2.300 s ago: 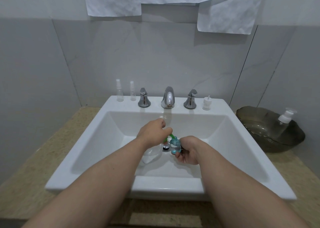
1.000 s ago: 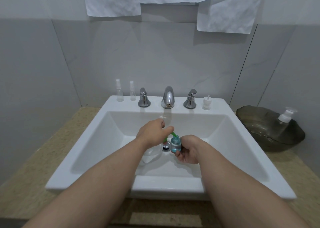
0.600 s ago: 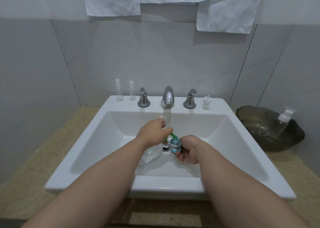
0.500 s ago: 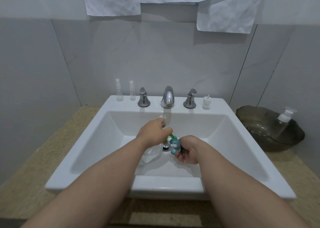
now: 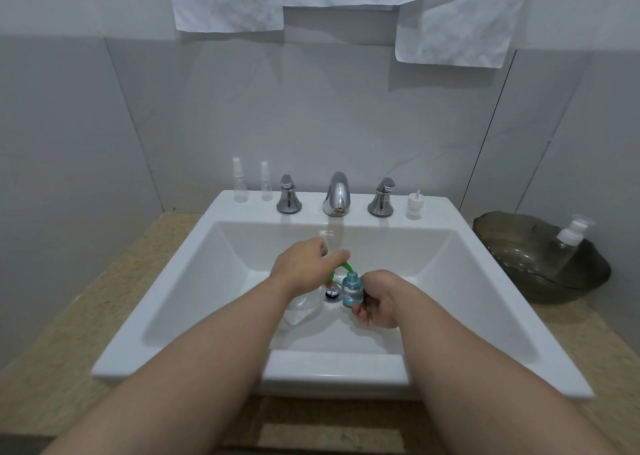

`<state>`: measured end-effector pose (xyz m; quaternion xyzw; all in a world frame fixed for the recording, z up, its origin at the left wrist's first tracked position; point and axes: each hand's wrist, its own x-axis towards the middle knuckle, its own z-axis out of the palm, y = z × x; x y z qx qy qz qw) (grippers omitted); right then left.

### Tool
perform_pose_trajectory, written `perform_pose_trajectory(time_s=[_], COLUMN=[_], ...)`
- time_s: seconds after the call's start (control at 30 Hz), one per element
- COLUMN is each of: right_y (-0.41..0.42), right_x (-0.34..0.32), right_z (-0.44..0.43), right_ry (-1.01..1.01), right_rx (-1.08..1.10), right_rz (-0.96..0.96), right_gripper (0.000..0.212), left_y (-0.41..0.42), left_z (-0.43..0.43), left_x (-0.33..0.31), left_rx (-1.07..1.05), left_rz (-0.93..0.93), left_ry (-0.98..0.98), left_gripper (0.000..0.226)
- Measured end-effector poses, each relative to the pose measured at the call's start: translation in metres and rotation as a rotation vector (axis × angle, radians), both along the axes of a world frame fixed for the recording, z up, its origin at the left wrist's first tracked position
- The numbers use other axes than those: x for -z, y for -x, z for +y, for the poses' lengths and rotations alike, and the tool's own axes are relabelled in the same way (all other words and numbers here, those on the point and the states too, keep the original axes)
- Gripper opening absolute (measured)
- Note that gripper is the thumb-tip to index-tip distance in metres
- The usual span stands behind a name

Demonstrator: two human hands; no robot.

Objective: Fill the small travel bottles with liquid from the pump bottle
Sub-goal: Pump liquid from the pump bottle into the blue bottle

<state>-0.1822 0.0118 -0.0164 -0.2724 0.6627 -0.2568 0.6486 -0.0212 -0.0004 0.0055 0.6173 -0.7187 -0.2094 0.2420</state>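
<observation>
Sink (image 5: 450, 281) below both hands should catch spills; left hand (image 5: 304, 264) curls round the pump bottle (image 5: 301, 311) at its green spout (image 5: 347, 267), aiming into the travel bottle (image 5: 352, 290) gripped upright by the right hand (image 5: 375, 300).

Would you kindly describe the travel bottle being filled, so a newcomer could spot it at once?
Look in the basin of the white sink, below the chrome tap. Right of the drain, the right hand holds a small clear bottle. Unlike the two spray bottles on the back ledge, it has blue liquid inside and a green spout at its neck.
</observation>
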Motion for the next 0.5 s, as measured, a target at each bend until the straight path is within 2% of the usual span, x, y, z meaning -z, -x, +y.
perform_pose_trajectory(time_s=[0.5], right_y=[-0.0012], right_x=[-0.0003], right_z=[-0.0007], right_ry=[0.001], right_rx=[0.012], right_rz=[-0.004], right_gripper=[0.039], left_y=[0.0034], left_z=[-0.0021], left_x=[0.0021], left_rx=[0.015], left_rz=[0.012], left_ry=[0.006], left_gripper=[0.041])
